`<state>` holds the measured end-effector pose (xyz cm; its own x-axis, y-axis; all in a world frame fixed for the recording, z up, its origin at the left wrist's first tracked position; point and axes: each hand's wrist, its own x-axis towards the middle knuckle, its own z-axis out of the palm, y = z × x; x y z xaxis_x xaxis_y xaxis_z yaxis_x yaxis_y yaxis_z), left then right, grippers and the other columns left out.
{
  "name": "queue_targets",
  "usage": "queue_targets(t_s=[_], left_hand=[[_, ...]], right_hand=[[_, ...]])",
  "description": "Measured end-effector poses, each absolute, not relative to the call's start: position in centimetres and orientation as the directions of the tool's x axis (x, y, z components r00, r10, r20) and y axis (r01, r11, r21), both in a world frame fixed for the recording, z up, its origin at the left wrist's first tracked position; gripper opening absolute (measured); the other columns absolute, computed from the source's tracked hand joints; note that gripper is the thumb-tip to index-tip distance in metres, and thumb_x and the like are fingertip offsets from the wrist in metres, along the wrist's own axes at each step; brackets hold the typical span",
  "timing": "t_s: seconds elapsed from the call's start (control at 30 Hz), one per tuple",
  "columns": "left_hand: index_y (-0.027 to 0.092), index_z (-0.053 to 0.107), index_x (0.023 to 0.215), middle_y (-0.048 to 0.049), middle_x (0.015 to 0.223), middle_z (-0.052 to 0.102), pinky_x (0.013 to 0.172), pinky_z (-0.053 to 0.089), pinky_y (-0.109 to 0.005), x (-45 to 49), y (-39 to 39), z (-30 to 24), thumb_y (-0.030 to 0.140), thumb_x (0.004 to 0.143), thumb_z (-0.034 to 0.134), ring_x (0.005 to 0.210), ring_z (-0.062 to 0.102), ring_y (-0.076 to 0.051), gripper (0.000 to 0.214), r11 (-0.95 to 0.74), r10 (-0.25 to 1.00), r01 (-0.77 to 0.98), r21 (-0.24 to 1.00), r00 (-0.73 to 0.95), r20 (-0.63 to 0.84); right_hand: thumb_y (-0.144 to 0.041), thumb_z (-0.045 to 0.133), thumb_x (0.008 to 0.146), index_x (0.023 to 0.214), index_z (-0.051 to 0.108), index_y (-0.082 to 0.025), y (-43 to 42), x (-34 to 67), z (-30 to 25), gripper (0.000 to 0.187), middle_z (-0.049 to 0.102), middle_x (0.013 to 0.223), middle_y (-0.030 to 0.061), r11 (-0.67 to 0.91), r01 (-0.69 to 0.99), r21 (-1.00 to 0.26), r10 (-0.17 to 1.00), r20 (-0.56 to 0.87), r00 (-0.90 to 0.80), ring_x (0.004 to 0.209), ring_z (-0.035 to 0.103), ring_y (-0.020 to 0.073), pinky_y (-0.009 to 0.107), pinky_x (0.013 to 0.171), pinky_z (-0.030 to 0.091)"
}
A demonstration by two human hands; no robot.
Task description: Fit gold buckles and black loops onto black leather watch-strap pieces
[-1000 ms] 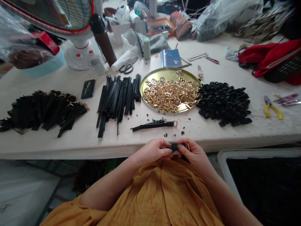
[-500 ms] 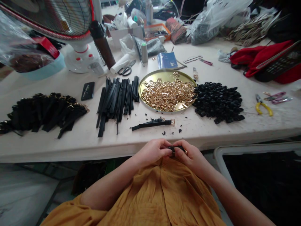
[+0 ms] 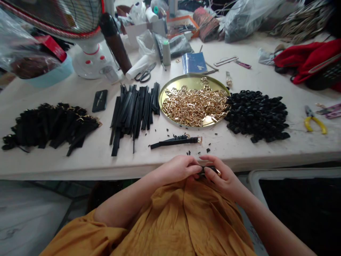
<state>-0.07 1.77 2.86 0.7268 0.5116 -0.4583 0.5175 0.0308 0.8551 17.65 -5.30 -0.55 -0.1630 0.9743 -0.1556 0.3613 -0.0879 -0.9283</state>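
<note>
Close to my lap, below the table edge, my left hand (image 3: 186, 168) and my right hand (image 3: 218, 173) meet over a short black strap (image 3: 207, 168) with a gold buckle (image 3: 218, 173) at its right end. Both hands are closed on it, with thumbs on top; my right index finger is lifted off. Most of the strap is hidden by my fingers. On the table just ahead lie a few finished-looking buckled straps (image 3: 176, 141). Behind them stands a round gold tray (image 3: 165, 85) heaped with gold buckles (image 3: 195, 105).
Loose black strips (image 3: 133, 110) lie left of the tray, black loops (image 3: 257, 115) right of it. Farther left is a pile of buckled straps (image 3: 50, 126). Yellow-handled pliers (image 3: 315, 124), scissors (image 3: 145, 74) and a fan (image 3: 92, 60) are on the table. A white bin (image 3: 254, 177) stands at right.
My right index finger has lifted and straightened away from the strap. Both hands stay together on the strap. The view has shifted slightly.
</note>
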Motion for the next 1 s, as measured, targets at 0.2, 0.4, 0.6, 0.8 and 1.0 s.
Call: queue_targets(t_s=[0.2, 0.4, 0.6, 0.8, 1.0], left_hand=[[0.014, 0.058, 0.075, -0.0027, 0.07, 0.063, 0.053, 0.041, -0.021, -1.2, 2.1, 2.3, 0.041, 0.083, 0.036, 0.054, 0.054, -0.01, 0.036, 0.141, 0.397, 0.562, 0.815, 0.723, -0.566], [0.015, 0.058, 0.07, -0.0019, 0.066, 0.062, 0.051, 0.037, -0.022, -0.5, 1.5, 1.4, 0.042, 0.082, 0.036, 0.053, 0.052, -0.011, 0.037, 0.043, 0.45, 0.618, 0.785, 0.689, -0.568], [0.014, 0.057, 0.069, -0.0009, 0.064, 0.06, 0.05, 0.034, -0.02, -0.6, 1.3, 2.1, 0.03, 0.079, 0.039, 0.055, 0.049, -0.01, 0.026, -0.024, 0.486, 0.607, 0.794, 0.702, -0.521], [0.013, 0.059, 0.076, 0.0022, 0.059, 0.051, 0.048, 0.031, -0.021, -1.1, 0.8, 2.8, 0.038, 0.08, 0.04, 0.053, 0.043, -0.01, 0.032, 0.058, 0.478, 0.555, 0.83, 0.714, -0.511], [0.014, 0.06, 0.07, 0.0013, 0.058, 0.052, 0.05, 0.03, -0.021, -0.1, 0.5, 3.2, 0.035, 0.08, 0.041, 0.055, 0.044, -0.011, 0.03, -0.186, 0.546, 0.633, 0.751, 0.702, -0.456]], right_hand=[[-0.032, 0.044, 0.084, 0.089, 0.052, -0.02, -4.5, 17.8, -0.8, 0.015, 0.059, 0.069, 0.0002, -0.013, 0.535, -0.844, 0.977, -0.125, -0.173, 0.059, 0.054, 0.0135, 0.023, 0.053, 0.043], [-0.029, 0.041, 0.085, 0.086, 0.052, -0.02, -4.6, 18.0, -0.5, 0.014, 0.06, 0.068, 0.0008, 0.002, 0.605, -0.796, 0.926, -0.227, -0.302, 0.059, 0.054, 0.0139, 0.024, 0.052, 0.041], [-0.028, 0.041, 0.086, 0.103, 0.047, -0.02, -5.0, 18.1, -0.9, 0.02, 0.062, 0.09, 0.0058, -0.015, 0.523, -0.852, 0.956, -0.166, -0.243, 0.078, 0.059, 0.0172, 0.028, 0.066, 0.047], [-0.032, 0.041, 0.086, 0.106, 0.047, -0.021, -5.5, 18.0, 0.0, 0.023, 0.061, 0.09, 0.0049, 0.007, 0.42, -0.908, 0.954, -0.12, -0.275, 0.081, 0.06, 0.0169, 0.029, 0.071, 0.049], [-0.03, 0.042, 0.085, 0.111, 0.047, -0.021, -6.2, 18.0, 0.1, 0.028, 0.06, 0.094, 0.0053, 0.019, 0.431, -0.902, 0.956, -0.109, -0.272, 0.084, 0.057, 0.0174, 0.03, 0.073, 0.047]])
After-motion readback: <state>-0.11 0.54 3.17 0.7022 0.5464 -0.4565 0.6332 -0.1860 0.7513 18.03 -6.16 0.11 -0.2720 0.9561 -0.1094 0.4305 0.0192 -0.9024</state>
